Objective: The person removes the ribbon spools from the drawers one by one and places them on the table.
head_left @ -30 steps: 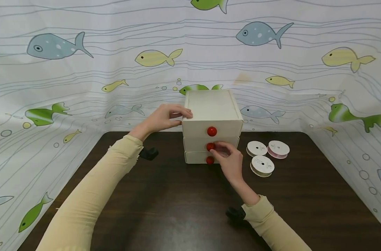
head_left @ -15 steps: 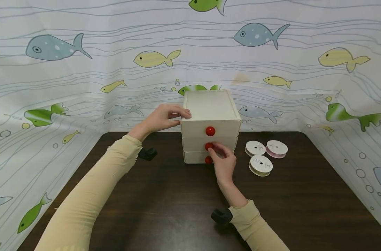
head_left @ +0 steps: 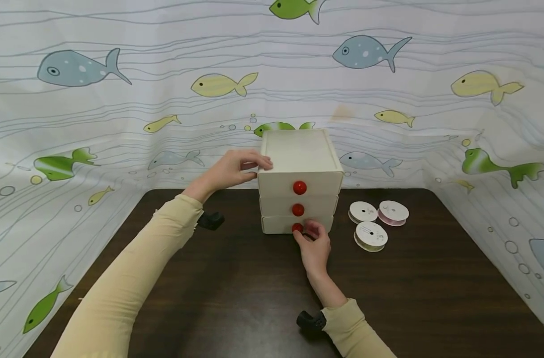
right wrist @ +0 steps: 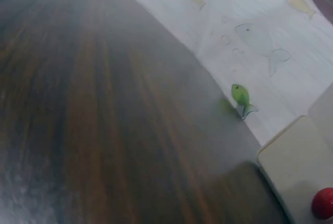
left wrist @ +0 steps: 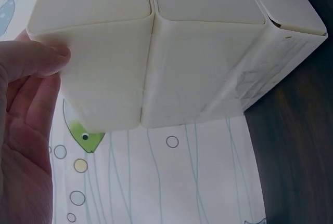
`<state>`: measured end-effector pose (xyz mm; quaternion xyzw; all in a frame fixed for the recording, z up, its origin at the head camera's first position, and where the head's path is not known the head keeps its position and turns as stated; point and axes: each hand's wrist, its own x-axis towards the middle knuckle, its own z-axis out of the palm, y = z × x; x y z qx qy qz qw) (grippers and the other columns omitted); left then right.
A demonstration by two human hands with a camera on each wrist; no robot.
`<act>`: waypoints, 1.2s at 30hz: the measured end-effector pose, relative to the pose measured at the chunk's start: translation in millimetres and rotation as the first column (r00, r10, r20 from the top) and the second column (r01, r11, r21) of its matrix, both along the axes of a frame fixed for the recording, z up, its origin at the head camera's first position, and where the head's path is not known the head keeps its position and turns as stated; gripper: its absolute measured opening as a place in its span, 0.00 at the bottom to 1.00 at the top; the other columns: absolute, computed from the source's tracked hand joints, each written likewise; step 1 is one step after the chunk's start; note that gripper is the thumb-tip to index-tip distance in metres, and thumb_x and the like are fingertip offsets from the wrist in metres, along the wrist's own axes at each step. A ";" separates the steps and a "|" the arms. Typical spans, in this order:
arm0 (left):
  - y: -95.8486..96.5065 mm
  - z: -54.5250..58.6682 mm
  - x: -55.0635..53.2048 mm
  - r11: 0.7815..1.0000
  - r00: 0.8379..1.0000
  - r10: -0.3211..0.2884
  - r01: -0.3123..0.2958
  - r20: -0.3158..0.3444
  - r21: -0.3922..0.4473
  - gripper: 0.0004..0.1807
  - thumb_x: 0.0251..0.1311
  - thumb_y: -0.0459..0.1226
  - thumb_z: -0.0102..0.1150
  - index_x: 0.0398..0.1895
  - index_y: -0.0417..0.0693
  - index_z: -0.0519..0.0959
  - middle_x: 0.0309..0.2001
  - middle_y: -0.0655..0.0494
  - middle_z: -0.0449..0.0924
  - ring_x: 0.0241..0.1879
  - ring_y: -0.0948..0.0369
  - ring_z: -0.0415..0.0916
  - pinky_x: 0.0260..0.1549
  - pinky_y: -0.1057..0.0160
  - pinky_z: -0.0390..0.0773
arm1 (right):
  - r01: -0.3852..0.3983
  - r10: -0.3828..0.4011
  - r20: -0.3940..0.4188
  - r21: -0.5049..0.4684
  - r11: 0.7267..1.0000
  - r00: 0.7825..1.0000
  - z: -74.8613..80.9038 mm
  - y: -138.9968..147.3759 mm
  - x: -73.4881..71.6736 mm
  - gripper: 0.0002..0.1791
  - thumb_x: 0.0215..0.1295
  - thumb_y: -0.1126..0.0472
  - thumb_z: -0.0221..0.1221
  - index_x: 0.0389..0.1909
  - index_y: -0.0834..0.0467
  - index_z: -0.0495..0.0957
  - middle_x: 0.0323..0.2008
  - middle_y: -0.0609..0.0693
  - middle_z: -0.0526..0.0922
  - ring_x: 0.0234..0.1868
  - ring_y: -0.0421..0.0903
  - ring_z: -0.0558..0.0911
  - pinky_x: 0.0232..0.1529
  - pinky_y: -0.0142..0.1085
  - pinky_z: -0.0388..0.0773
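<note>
A small white three-drawer chest (head_left: 299,149) stands on the dark table, its drawers pushed in, each with a round red knob. My left hand (head_left: 229,168) holds its top left edge, fingers over the top and thumb against the side. In the left wrist view that thumb (left wrist: 44,60) presses the side of the chest (left wrist: 192,68). At the bottom knob (head_left: 297,227), my right hand (head_left: 316,250) pinches with thumb and fingertips. Above it, the middle knob (head_left: 298,210) and top knob (head_left: 300,187) are uncovered. The right wrist view has a red knob (right wrist: 323,203) at its edge; the right fingers are outside that view.
To the right of the chest lie three ribbon spools, a left one (head_left: 362,211), a right one (head_left: 393,213) and a front one (head_left: 371,235). A fish-patterned sheet (head_left: 164,99) hangs behind and beside the table (head_left: 236,288).
My right hand has left the middle knob and moved down to the bottom one. The left hand stays at the chest's top edge, and the view shifts slightly.
</note>
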<state>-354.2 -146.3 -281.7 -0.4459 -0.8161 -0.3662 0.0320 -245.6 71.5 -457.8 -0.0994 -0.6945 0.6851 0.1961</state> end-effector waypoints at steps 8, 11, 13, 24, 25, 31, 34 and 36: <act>-0.7 -1.7 -0.7 1.000 1.000 0.006 -0.006 0.001 0.008 0.18 0.61 0.20 0.56 0.50 0.42 0.84 0.58 0.44 0.81 0.66 0.51 0.73 0.64 0.54 0.77 | 0.052 -0.051 0.059 -0.009 0.999 0.997 -3.8 -12.9 -7.6 0.17 0.57 0.65 0.68 0.46 0.62 0.77 0.46 0.60 0.80 0.46 0.55 0.83 0.37 0.24 0.76; 0.9 -2.1 -2.0 1.000 1.000 0.000 0.000 -0.012 0.014 0.18 0.61 0.20 0.56 0.50 0.41 0.84 0.57 0.44 0.81 0.66 0.51 0.74 0.63 0.54 0.77 | 0.090 -0.088 0.065 -0.037 0.995 0.994 -5.0 -14.6 -12.0 0.14 0.57 0.65 0.68 0.43 0.62 0.78 0.43 0.59 0.80 0.43 0.53 0.82 0.36 0.25 0.76; 0.2 -1.8 -1.9 1.000 1.000 -0.001 0.001 -0.019 0.016 0.18 0.60 0.20 0.57 0.50 0.41 0.84 0.57 0.44 0.81 0.65 0.51 0.74 0.63 0.53 0.77 | 0.110 -0.106 0.062 -0.055 0.992 0.992 -5.7 -16.8 -13.8 0.13 0.57 0.65 0.68 0.41 0.61 0.79 0.43 0.59 0.80 0.42 0.53 0.82 0.35 0.25 0.76; 0.0 -3.3 0.4 1.000 1.000 0.001 -0.001 -0.011 0.010 0.18 0.60 0.20 0.57 0.50 0.42 0.84 0.57 0.44 0.81 0.66 0.51 0.74 0.63 0.54 0.77 | 0.115 -0.111 0.052 -0.063 0.991 0.992 -10.2 -16.3 -11.2 0.13 0.56 0.65 0.69 0.41 0.61 0.79 0.43 0.58 0.81 0.39 0.49 0.84 0.33 0.22 0.78; 0.2 -3.4 0.5 1.000 1.000 0.000 0.000 -0.015 0.010 0.18 0.60 0.20 0.57 0.50 0.42 0.84 0.57 0.44 0.81 0.66 0.51 0.74 0.63 0.54 0.77 | 0.115 -0.111 0.053 -0.062 0.992 0.992 -10.1 -16.2 -10.5 0.13 0.56 0.65 0.69 0.41 0.60 0.79 0.43 0.58 0.81 0.39 0.49 0.83 0.33 0.22 0.78; 1.3 -4.1 -0.7 1.000 0.999 0.000 0.000 -0.032 0.012 0.18 0.60 0.20 0.57 0.50 0.42 0.85 0.57 0.45 0.82 0.65 0.51 0.74 0.62 0.54 0.78 | 0.123 -0.121 0.048 -0.048 0.991 0.991 -8.8 -17.8 -9.0 0.15 0.55 0.65 0.70 0.42 0.61 0.79 0.43 0.60 0.81 0.41 0.53 0.84 0.33 0.22 0.77; 0.7 -4.2 -0.8 1.000 1.000 0.000 0.000 -0.030 0.014 0.18 0.60 0.20 0.57 0.50 0.41 0.84 0.57 0.44 0.81 0.65 0.50 0.74 0.62 0.53 0.78 | 0.130 -0.128 0.057 -0.042 0.991 0.990 -9.0 -19.3 -10.4 0.16 0.55 0.64 0.71 0.43 0.62 0.78 0.44 0.60 0.81 0.43 0.54 0.84 0.34 0.21 0.76; 0.3 -4.0 -0.3 1.000 1.000 0.001 -0.001 -0.029 0.015 0.18 0.60 0.20 0.57 0.50 0.41 0.84 0.57 0.43 0.81 0.65 0.50 0.74 0.62 0.53 0.78 | 0.139 -0.137 0.061 -0.034 0.990 0.989 -9.7 -19.3 -11.5 0.17 0.54 0.63 0.72 0.42 0.62 0.79 0.43 0.60 0.82 0.42 0.54 0.85 0.34 0.22 0.77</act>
